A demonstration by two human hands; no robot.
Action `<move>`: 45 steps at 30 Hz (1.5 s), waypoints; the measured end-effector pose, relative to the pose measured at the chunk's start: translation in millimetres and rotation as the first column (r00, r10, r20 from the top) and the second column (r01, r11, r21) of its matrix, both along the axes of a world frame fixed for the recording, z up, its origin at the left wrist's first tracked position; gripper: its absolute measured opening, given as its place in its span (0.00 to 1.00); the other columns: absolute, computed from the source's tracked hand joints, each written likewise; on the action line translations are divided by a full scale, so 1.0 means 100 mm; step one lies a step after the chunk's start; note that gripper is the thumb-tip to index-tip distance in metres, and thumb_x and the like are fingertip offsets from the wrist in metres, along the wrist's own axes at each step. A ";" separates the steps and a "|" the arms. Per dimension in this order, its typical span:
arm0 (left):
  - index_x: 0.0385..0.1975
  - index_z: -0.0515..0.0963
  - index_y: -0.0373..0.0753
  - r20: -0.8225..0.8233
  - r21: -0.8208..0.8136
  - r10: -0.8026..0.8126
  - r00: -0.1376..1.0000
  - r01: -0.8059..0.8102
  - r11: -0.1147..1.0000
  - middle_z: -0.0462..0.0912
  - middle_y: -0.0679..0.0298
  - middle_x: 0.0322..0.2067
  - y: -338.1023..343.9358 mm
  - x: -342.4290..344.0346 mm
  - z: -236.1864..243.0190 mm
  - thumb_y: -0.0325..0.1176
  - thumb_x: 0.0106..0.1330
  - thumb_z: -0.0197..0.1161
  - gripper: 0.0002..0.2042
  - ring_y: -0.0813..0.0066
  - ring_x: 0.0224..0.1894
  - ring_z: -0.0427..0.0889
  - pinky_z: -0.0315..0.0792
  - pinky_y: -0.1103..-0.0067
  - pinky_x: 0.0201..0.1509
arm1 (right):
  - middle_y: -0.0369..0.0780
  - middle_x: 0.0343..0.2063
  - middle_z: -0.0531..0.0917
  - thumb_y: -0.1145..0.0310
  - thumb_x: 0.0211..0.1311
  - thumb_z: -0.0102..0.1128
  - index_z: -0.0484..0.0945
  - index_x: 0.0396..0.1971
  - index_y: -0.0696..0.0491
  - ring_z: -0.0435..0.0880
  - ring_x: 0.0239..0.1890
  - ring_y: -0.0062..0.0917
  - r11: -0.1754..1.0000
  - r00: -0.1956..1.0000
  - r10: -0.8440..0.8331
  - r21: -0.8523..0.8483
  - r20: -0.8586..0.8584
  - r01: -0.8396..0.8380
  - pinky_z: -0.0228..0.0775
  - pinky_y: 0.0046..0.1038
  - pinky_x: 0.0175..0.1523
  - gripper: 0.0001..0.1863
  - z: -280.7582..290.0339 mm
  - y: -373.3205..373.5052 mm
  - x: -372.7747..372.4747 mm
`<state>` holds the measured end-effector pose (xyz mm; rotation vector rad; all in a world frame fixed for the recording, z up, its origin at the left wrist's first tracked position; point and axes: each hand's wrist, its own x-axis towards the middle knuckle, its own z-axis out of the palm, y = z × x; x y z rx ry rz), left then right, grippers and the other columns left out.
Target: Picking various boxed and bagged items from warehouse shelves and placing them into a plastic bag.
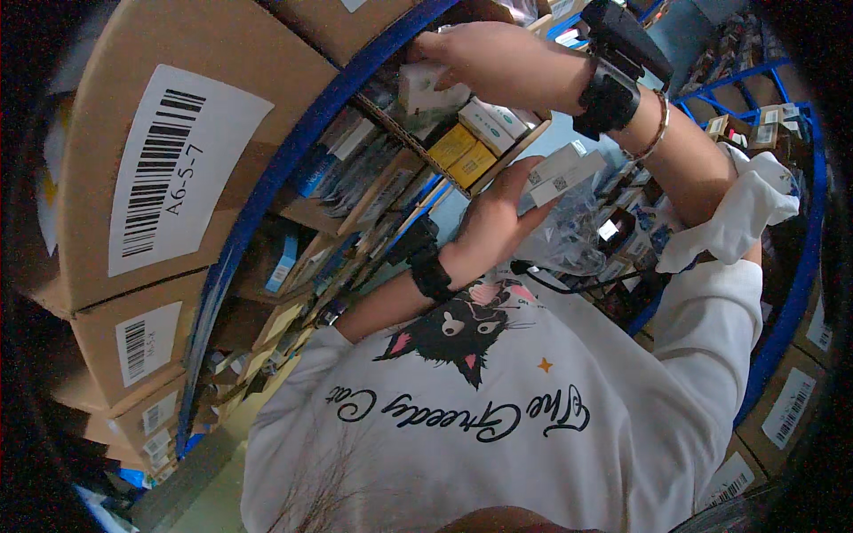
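My left hand (499,216) is closed around small white boxes (560,174) with printed square codes, held between thumb and fingers. Under them hangs a crumpled clear plastic bag (564,235); whether my hand also grips it I cannot tell. Farther up, my right hand (458,55) reaches into an open cardboard bin on the shelf, its fingers on a white box (426,92); some fingertips are hidden. Just beside that box in the bin stand yellow boxes (462,153) and white-and-green boxes (494,123).
A blue shelf beam (293,133) curves past on the left, with labelled cartons (191,169) beyond it. Lower bins hold blue packages (313,173). On the right stands another blue rack (804,222) with stocked boxes. A black cable (569,290) runs near my chest.
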<state>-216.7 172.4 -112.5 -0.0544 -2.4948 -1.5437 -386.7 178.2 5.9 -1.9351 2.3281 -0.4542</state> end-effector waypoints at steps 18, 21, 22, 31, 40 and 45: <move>0.57 0.64 0.39 -0.037 0.044 -0.018 0.999 0.019 0.999 0.76 0.49 0.48 0.01 0.00 0.01 0.34 0.62 0.65 0.24 0.47 0.51 0.77 0.73 0.64 0.50 | 0.40 0.37 0.82 0.72 0.54 0.64 0.76 0.49 0.48 0.82 0.46 0.36 0.984 0.947 0.179 0.033 -0.265 -0.177 0.77 0.33 0.47 0.20 0.06 0.14 0.12; 0.57 0.64 0.40 0.007 0.029 -0.013 1.000 0.013 1.000 0.76 0.49 0.48 0.01 0.00 0.03 0.33 0.62 0.65 0.25 0.48 0.51 0.77 0.73 0.65 0.50 | 0.41 0.38 0.82 0.72 0.52 0.64 0.77 0.49 0.49 0.81 0.47 0.35 0.978 0.934 0.209 0.049 -0.289 -0.204 0.77 0.34 0.47 0.21 0.03 0.07 0.17; 0.57 0.64 0.40 -0.028 0.017 0.002 1.000 -0.001 1.000 0.76 0.49 0.49 0.02 0.00 0.02 0.34 0.62 0.65 0.25 0.49 0.50 0.77 0.73 0.65 0.50 | 0.41 0.38 0.82 0.73 0.51 0.64 0.77 0.48 0.50 0.81 0.47 0.36 0.978 0.947 0.192 0.127 -0.258 -0.163 0.77 0.34 0.47 0.21 0.03 0.03 0.18; 0.57 0.65 0.41 -0.080 -0.037 0.044 0.996 -0.047 0.998 0.79 0.50 0.46 0.03 -0.01 -0.03 0.34 0.60 0.67 0.26 0.49 0.47 0.80 0.75 0.65 0.47 | 0.42 0.43 0.80 0.73 0.52 0.60 0.77 0.47 0.50 0.78 0.50 0.36 0.949 0.965 0.170 0.298 -0.200 -0.105 0.76 0.34 0.51 0.19 -0.46 -0.17 0.12; 0.57 0.65 0.41 -0.022 -0.049 0.035 0.999 -0.036 0.998 0.78 0.50 0.47 0.02 -0.02 0.07 0.34 0.60 0.66 0.26 0.50 0.49 0.79 0.75 0.65 0.48 | 0.38 0.45 0.78 0.69 0.53 0.60 0.76 0.50 0.48 0.76 0.53 0.32 0.978 0.978 0.044 0.207 -0.204 0.000 0.72 0.32 0.56 0.22 -0.84 -0.54 0.15; 0.58 0.65 0.40 -0.008 -0.040 0.041 0.999 -0.042 0.998 0.78 0.50 0.48 0.02 -0.01 0.05 0.34 0.61 0.66 0.26 0.50 0.50 0.79 0.74 0.65 0.50 | 0.37 0.44 0.79 0.68 0.54 0.60 0.76 0.50 0.46 0.77 0.52 0.32 0.976 0.966 0.027 0.217 -0.255 0.030 0.71 0.29 0.55 0.20 -0.61 -0.52 0.30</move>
